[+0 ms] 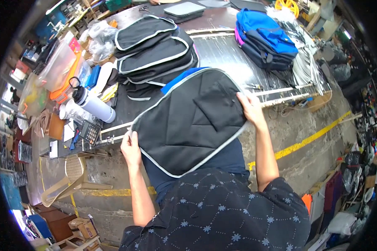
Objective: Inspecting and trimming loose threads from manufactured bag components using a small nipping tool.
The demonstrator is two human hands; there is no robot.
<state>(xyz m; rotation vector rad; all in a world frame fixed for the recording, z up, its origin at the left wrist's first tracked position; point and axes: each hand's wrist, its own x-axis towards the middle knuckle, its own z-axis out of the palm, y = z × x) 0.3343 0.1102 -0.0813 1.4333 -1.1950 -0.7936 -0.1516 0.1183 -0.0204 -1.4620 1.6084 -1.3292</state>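
Note:
I hold a black padded fabric panel [188, 121] with grey piping and a stitched pocket flat in front of me, over the near edge of the dark worktable [222, 54]. My left hand [130, 149] grips its lower left corner. My right hand [250, 109] pinches its right edge. A strip of blue fabric [176, 81] peeks out behind the panel's top. A stack of similar black panels with grey piping [155, 52] lies on the table just beyond.
Blue and navy backpacks [266, 39] are piled at the table's right. A white bottle [94, 104], a calculator [89, 132] and plastic boxes [58, 67] crowd the left end. A beige plastic chair [73, 178] stands on the concrete floor, which carries a yellow line [310, 138].

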